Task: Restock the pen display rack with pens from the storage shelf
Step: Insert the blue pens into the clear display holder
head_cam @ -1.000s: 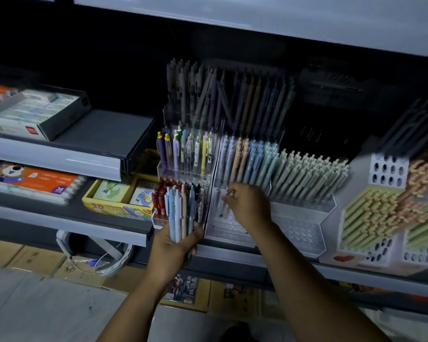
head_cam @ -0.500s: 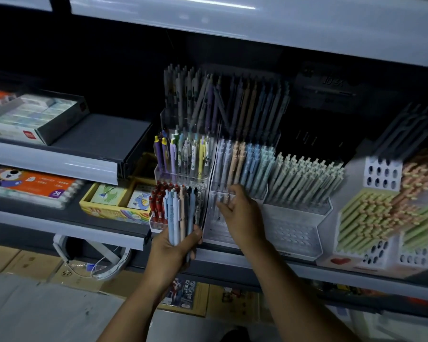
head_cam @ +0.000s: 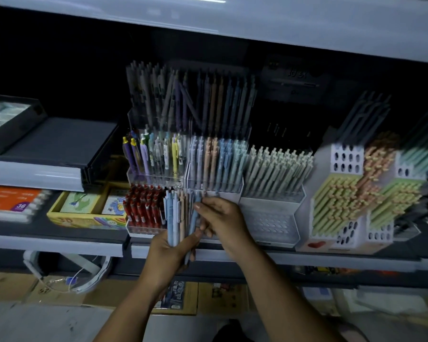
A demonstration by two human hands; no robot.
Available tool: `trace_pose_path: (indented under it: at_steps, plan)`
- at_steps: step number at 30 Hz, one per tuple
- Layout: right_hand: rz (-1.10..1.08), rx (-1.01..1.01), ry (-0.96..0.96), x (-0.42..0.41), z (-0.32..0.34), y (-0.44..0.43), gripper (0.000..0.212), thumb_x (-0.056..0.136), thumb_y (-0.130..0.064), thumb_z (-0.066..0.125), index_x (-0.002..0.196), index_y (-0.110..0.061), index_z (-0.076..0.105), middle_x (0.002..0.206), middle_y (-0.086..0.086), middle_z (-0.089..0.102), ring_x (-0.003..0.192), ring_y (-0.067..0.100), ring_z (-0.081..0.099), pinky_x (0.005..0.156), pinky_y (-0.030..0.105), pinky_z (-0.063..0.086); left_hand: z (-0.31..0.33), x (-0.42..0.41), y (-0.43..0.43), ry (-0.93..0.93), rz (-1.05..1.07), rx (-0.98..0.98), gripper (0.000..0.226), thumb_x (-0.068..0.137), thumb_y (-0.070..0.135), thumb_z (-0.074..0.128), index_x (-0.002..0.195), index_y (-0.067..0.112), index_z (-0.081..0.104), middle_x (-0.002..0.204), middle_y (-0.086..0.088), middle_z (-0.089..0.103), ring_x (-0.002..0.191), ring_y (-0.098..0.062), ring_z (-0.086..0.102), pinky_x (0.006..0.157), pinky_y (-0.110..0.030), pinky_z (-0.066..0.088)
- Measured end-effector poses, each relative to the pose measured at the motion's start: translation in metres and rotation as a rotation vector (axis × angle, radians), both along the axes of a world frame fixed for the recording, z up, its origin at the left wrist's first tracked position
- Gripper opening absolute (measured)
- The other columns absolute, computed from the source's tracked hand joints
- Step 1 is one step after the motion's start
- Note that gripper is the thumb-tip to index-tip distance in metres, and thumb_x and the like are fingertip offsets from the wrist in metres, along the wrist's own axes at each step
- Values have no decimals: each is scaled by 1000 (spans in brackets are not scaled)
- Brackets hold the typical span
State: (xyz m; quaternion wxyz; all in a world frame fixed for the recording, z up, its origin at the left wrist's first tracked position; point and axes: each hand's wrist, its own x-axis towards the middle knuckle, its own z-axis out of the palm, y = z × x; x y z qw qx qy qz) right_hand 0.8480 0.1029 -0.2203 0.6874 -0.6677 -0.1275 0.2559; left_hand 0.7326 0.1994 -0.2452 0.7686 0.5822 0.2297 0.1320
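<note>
- Two bare arms reach up from the bottom edge toward the front edge of the long grey shelf (head_cam: 307, 259).
- The left hand (head_cam: 169, 250) is in front of the shelf's front edge. Its fingers and thumb are curled tight round a bunch of soft blue, white and peach pens (head_cam: 174, 218). The bunch stands upright.
- The right hand (head_cam: 221, 222) is just beside it, palm turned toward the bunch. Its thumb and fingers pinch one thin blue pen (head_cam: 192, 223) on the right side of the bunch.
- Just behind the bunch, at the front of the see-through plastic step rack (head_cam: 158, 177), stands a pack of red pens (head_cam: 143, 206).
- Right of the right hand sits a white plastic tray full of little holes (head_cam: 272, 223).
- One step up stand rows of pale purple, peach and blue pens (head_cam: 218, 164).
- At the back, the top row of pens (head_cam: 188, 99) is in the dark, so I cannot tell the colours.
</note>
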Motion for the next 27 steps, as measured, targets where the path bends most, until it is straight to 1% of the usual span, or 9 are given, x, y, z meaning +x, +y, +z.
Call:
trace_pose_path:
  at_steps: [4, 8, 11, 14, 16, 19, 21, 24, 27]
  plan:
    - [-3, 53, 69, 3, -2, -11, 16, 92, -13, 73, 102, -1, 73, 65, 12, 64, 58, 22, 57, 48, 26, 43, -2, 0, 0, 14, -54, -11, 24, 88, 24, 77, 66, 19, 70, 60, -21, 55, 51, -23, 44, 47, -26, 33]
    - [-60, 153, 106, 4, -1, -18, 15, 90, -9, 73, 98, 4, 73, 78, 20, 70, 62, 23, 66, 51, 28, 50, -3, 1, 5, 23, -34, -48, 22, 83, 29, 80, 79, 9, 74, 67, -25, 59, 53, -24, 43, 45, -24, 32]
    - [-90, 213, 141, 7, -2, -22, 19, 92, -9, 71, 101, 8, 71, 82, 21, 71, 67, 25, 69, 58, 30, 56, -3, 3, 5, 7, -21, -75, 25, 84, 28, 78, 90, 4, 75, 72, -26, 61, 52, -23, 41, 43, -23, 31]
    - [-164, 265, 128, 13, -1, -30, 20, 92, -9, 71, 101, 8, 71, 84, 21, 73, 71, 27, 70, 66, 32, 59, -2, 4, 2, 1, 8, -89, 22, 91, 20, 73, 99, 0, 72, 76, -23, 68, 49, -21, 44, 40, -22, 32]
    - [-280, 297, 118, 22, -1, -38, 19, 92, -9, 71, 103, 8, 70, 85, 20, 74, 73, 27, 72, 70, 34, 60, -3, 2, 1, 13, 23, -86, 16, 96, 11, 67, 105, -2, 68, 84, -22, 74, 50, -19, 48, 41, -22, 34]
    - [-442, 230, 11, 36, -2, -46, 18, 93, -8, 72, 103, 7, 70, 85, 21, 75, 77, 32, 75, 74, 40, 63, -9, -1, 4, 42, 35, -78, 17, 100, 3, 61, 115, -4, 63, 91, -22, 77, 49, -18, 48, 41, -22, 35]
    - [-479, 157, -97, 43, -6, -47, 14, 92, -7, 73, 100, 4, 70, 84, 20, 75, 79, 34, 76, 77, 43, 63, -8, -3, 4, 52, 31, -77, 17, 100, 1, 59, 115, -5, 60, 91, -21, 77, 47, -17, 47, 41, -22, 35]
    - [-466, 66, -238, 49, -12, -42, 10, 91, -6, 74, 97, 1, 70, 82, 15, 76, 76, 31, 76, 75, 45, 63, -3, -4, 3, 46, 8, -73, 8, 101, 0, 56, 108, -5, 53, 82, -19, 76, 43, -15, 45, 38, -21, 33]
    - [-409, -13, -318, 55, -18, -36, 4, 92, -4, 73, 92, -7, 70, 81, 12, 75, 74, 26, 76, 74, 43, 64, -3, -4, 5, 45, -5, -68, 9, 101, 0, 56, 106, -1, 50, 86, -26, 74, 42, -15, 46, 37, -20, 33]
